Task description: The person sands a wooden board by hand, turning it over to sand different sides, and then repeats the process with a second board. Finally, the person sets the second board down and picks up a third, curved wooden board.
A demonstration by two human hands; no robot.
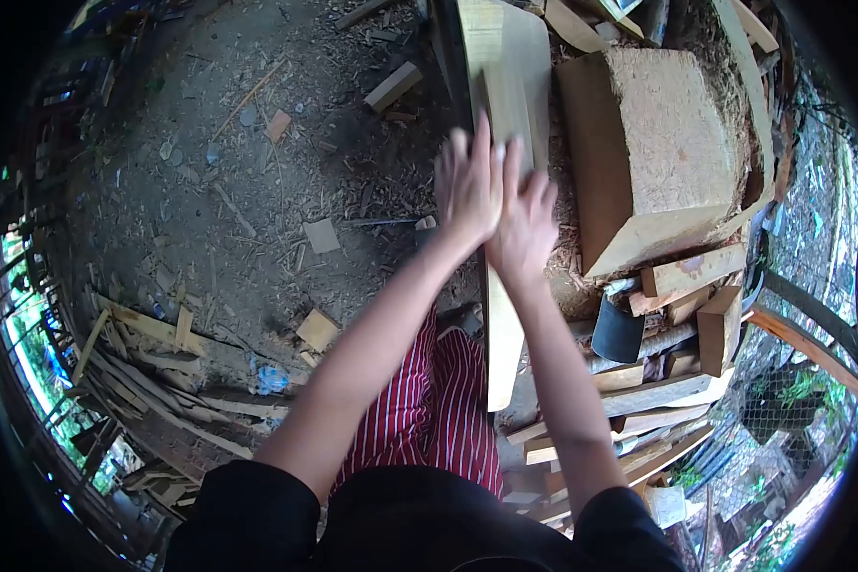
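Note:
A long pale wooden board runs lengthwise in front of me, its near end beside my legs. My left hand lies over the board's left edge, its fingers stretched forward and apart. Close against it, my right hand rests on the board with its fingers spread. The two hands touch along their inner sides. Motion blurs the fingertips, and the palms face down, so anything beneath them is hidden. Ahead of the hands, the bare wood surface of the board's wider far part shows.
Right of the board sits a large hewn wood block. Below it are a dark flat blade-like piece and stacked offcuts. Wood chips cover the dirt floor at left, with a small square piece and piled slats.

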